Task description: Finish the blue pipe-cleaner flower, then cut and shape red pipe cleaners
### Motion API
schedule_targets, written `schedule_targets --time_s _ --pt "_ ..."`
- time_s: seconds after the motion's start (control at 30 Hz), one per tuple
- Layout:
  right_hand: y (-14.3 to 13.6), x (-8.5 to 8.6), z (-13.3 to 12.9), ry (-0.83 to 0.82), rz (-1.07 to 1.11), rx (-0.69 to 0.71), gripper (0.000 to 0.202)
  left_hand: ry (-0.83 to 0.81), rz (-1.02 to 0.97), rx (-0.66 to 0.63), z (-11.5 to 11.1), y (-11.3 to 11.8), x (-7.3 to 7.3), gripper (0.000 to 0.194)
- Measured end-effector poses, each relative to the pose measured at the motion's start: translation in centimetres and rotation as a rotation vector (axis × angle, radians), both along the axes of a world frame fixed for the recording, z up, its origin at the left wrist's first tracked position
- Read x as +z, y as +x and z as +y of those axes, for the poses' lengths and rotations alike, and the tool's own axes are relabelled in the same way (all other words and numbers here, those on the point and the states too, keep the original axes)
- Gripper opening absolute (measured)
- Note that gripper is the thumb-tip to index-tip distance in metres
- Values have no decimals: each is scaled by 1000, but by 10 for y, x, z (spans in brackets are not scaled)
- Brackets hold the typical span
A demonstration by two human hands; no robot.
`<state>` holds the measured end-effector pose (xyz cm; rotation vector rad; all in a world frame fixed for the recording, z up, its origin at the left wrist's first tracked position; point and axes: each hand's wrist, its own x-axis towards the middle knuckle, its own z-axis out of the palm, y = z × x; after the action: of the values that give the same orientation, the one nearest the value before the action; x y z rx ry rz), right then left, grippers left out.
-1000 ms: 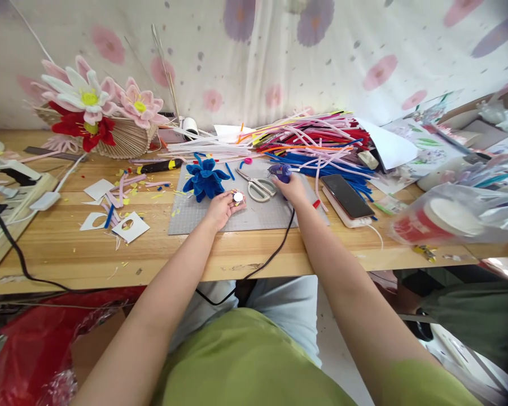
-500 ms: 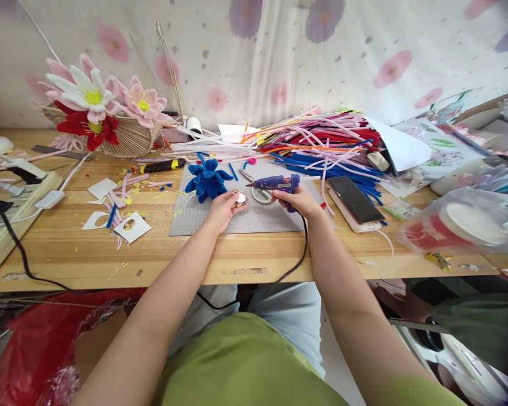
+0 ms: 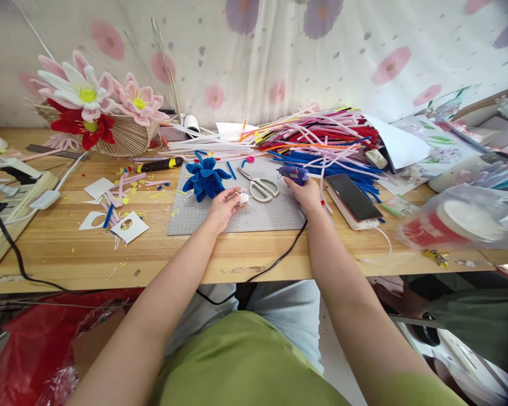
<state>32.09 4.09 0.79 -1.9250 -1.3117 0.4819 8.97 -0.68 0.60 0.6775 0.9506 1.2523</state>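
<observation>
Between the fingertips of my left hand (image 3: 223,210) is a small white disc (image 3: 243,198) with thin yellowish strands sticking out round its rim. My right hand (image 3: 303,193) is wrapped round a purple hot glue gun (image 3: 293,173), its nozzle pointing left and its black cord running down over the table edge. A blue fuzzy flower (image 3: 205,179) sits just beyond my left hand on the grey cutting mat (image 3: 275,217). Scissors (image 3: 260,189) lie on the mat between my hands, blades toward the upper left.
Pipe cleaners (image 3: 317,138) in many colours are heaped at the back. A phone (image 3: 353,197) lies right of the mat, near a bagged cup (image 3: 461,223). Cut white cards (image 3: 138,226) and scraps are at left, behind them a fan with fuzzy flowers (image 3: 87,96). A power strip (image 3: 21,220) stands far left.
My right hand has moved the glue gun up and right, away from the white disc, uncovering the scissors. My left hand still holds the disc, its strands now plainer to see.
</observation>
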Motion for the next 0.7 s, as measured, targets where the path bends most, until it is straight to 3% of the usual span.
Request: schedule_targets --time_s 0.13,0.23,0.3,0.37,0.43,0.53,0.6,0.7 --pt "5 1 0 -116 -181 22 54 -11 5 52 2 0 -1 21" --pt "6 18 -14 -172 -333 60 59 14 16 103 2 -1 -1 25" --pt "6 35 -28 -205 -481 10 62 36 34 137 4 -2 -1 27" --pt "1 50 -40 -259 -533 19 52 59 53 140 5 -2 -1 28" --pt "-9 56 -44 -321 -514 162 38 76 57 131 6 -2 -1 28" --pt "-33 45 -35 -214 -542 375 27 84 43 127 7 -2 -1 29" --pt "-50 30 -22 -126 -627 428 31 84 37 134 6 -2 -1 29" --pt "-69 15 -3 -139 -758 467 38 80 39 142 5 -2 -1 31"
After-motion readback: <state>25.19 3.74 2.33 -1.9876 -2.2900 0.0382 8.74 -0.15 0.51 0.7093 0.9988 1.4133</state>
